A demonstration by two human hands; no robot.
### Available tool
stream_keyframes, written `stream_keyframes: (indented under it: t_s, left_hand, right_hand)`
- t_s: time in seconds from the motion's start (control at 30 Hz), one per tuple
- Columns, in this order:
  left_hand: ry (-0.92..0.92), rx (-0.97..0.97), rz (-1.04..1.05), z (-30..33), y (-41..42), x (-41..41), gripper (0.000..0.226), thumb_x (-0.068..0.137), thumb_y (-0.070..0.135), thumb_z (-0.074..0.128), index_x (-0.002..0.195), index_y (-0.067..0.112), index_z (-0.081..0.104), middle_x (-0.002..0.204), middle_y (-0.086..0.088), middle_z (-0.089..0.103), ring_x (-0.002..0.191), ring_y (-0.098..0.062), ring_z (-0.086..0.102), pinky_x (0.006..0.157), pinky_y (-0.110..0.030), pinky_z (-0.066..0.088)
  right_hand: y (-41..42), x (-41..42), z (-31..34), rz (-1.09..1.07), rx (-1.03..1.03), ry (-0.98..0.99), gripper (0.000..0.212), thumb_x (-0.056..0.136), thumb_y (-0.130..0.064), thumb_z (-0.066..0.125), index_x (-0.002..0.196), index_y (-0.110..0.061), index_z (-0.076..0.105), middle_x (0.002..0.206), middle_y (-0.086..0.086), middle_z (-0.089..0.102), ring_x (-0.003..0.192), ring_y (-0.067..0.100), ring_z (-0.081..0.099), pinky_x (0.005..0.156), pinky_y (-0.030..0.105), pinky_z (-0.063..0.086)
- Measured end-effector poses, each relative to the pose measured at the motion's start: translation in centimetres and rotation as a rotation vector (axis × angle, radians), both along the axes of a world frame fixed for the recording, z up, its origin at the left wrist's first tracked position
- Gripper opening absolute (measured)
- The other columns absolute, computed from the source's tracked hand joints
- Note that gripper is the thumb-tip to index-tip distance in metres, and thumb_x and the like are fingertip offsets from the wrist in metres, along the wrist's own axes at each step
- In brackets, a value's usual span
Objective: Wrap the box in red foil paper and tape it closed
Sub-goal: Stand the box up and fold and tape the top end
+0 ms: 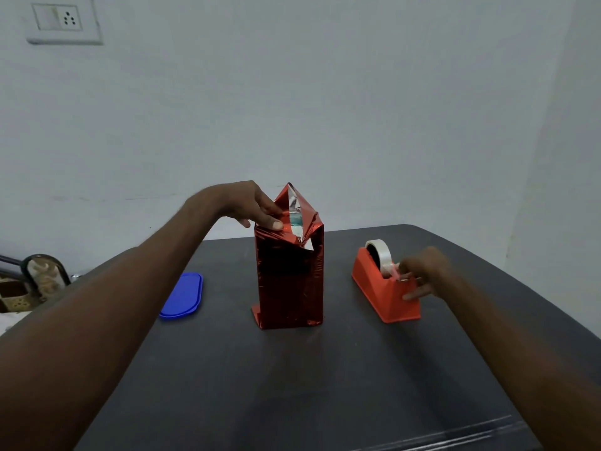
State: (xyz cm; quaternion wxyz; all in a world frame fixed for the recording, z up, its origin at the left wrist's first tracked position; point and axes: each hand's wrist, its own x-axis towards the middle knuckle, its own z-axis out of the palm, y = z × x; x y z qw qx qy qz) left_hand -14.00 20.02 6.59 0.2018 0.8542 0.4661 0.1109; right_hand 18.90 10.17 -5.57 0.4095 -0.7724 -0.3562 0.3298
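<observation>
The fingers (272,222) of the left hand (252,205) are curled down over the upper left edge of the box (290,281), with the thumb pressing a folded flap of red foil paper (300,219) flat against the top. Just right of those fingertips the rest of the foil stands up loose in a crumpled peak, its silvery inner side showing. Below the left hand the box stands upright on the dark table (292,379), wrapped in the foil down its whole height, and a small lip of foil sticks out at its bottom left corner. Well to the right of that hand, the right hand (422,271) sits at the near end of an orange tape dispenser (385,288); its thumb and forefinger pinch the free end of the clear tape (379,253) at the cutter, and the remaining fingers are curled against the dispenser's side. The tape roll sits just behind and left of the right fingertips, in the dispenser's cradle. The box lies between the two hands, apart from the dispenser. Below and left of the left fingertips, a blue plastic lid (183,296) lies flat on the table near its left edge. Far above the left hand, a wall socket (61,21) is mounted on the pale wall.
</observation>
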Motion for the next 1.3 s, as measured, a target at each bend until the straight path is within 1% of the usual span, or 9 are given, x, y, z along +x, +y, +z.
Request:
stream_keyframes:
  t_s: [0.07,0.17,0.37,0.47,0.6,0.77,1.0,1.13,1.3]
  left_hand:
    - [-0.010,-0.006,-0.001,-0.1,0.1,-0.1,0.046,0.079,0.035,0.081,0.123,0.029,0.069,0.117,0.007,0.061,0.108,-0.012,0.058,0.075,-0.023,0.055]
    - [-0.022,-0.009,0.000,-0.1,0.2,-0.2,0.046,0.079,0.035,0.080,0.123,0.030,0.069,0.116,0.008,0.061,0.108,-0.012,0.058,0.076,-0.024,0.055]
    - [-0.031,-0.011,-0.003,-0.3,0.3,-0.3,0.044,0.079,0.035,0.080,0.122,0.031,0.070,0.111,0.012,0.061,0.106,-0.010,0.058,0.079,-0.026,0.055]
    - [-0.032,-0.008,0.004,-0.3,0.3,-0.3,0.045,0.080,0.034,0.080,0.123,0.029,0.070,0.111,0.011,0.061,0.109,-0.013,0.057,0.077,-0.024,0.054]
    - [-0.017,0.002,0.003,-0.3,0.3,-0.4,0.048,0.079,0.035,0.079,0.125,0.028,0.068,0.117,0.007,0.060,0.112,-0.015,0.056,0.079,-0.026,0.054]
    - [-0.021,-0.002,0.005,-0.4,0.5,-0.5,0.047,0.080,0.034,0.079,0.125,0.028,0.069,0.116,0.007,0.060,0.112,-0.016,0.056,0.082,-0.029,0.055]
    - [-0.019,0.003,0.001,-0.6,0.8,-0.4,0.047,0.080,0.035,0.079,0.125,0.028,0.069,0.114,0.009,0.060,0.112,-0.016,0.056,0.074,-0.023,0.054]
    - [-0.029,0.002,-0.005,-0.5,0.8,-0.6,0.048,0.079,0.035,0.079,0.125,0.029,0.069,0.115,0.010,0.061,0.111,-0.015,0.057,0.076,-0.024,0.055]
    - [-0.041,0.001,-0.016,-0.7,0.7,-0.5,0.048,0.079,0.036,0.080,0.125,0.029,0.069,0.110,0.013,0.061,0.109,-0.012,0.058,0.080,-0.026,0.055]
  right_hand:
    - [-0.1,-0.1,0.2,-0.021,0.073,0.028,0.028,0.088,0.005,0.061,0.114,0.013,0.054,0.107,0.025,0.052,0.085,0.047,0.060,0.052,0.059,0.057]
    - [-0.3,-0.5,-0.1,-0.086,0.178,0.092,0.025,0.085,0.000,0.062,0.107,0.010,0.057,0.104,0.024,0.055,0.080,0.043,0.061,0.048,0.056,0.057]
    - [-1.9,-0.5,-4.0,-0.265,0.344,0.176,0.009,0.080,-0.004,0.066,0.075,0.003,0.063,0.079,0.018,0.067,0.062,0.036,0.071,0.073,0.057,0.061]
    - [-2.1,-0.3,-6.1,-0.317,0.375,0.212,0.020,0.082,-0.005,0.075,0.064,-0.005,0.067,0.069,0.011,0.069,0.062,0.029,0.071,0.079,0.053,0.061]
    - [-2.3,-0.7,-8.1,-0.366,0.412,0.338,0.018,0.084,-0.012,0.079,0.070,-0.011,0.067,0.072,0.008,0.068,0.057,0.020,0.063,0.077,0.046,0.061]
    - [-2.2,-1.3,-8.6,-0.406,0.470,0.503,0.012,0.084,-0.012,0.079,0.083,-0.003,0.071,0.073,0.010,0.070,0.057,0.015,0.059,0.056,0.029,0.052]
    - [-2.4,-2.9,-9.4,-0.450,0.471,0.703,0.009,0.085,-0.006,0.075,0.081,-0.003,0.068,0.076,0.010,0.068,0.058,0.014,0.058,0.057,0.026,0.050]
    - [-3.3,-4.1,-9.9,-0.427,0.527,0.673,0.007,0.085,-0.007,0.076,0.082,-0.004,0.070,0.073,0.008,0.066,0.057,0.013,0.055,0.060,0.028,0.051]
    - [-3.6,-5.0,-6.9,-0.237,0.624,0.525,0.006,0.085,-0.006,0.075,0.090,-0.004,0.073,0.063,0.006,0.057,0.048,0.012,0.047,0.042,0.019,0.043]
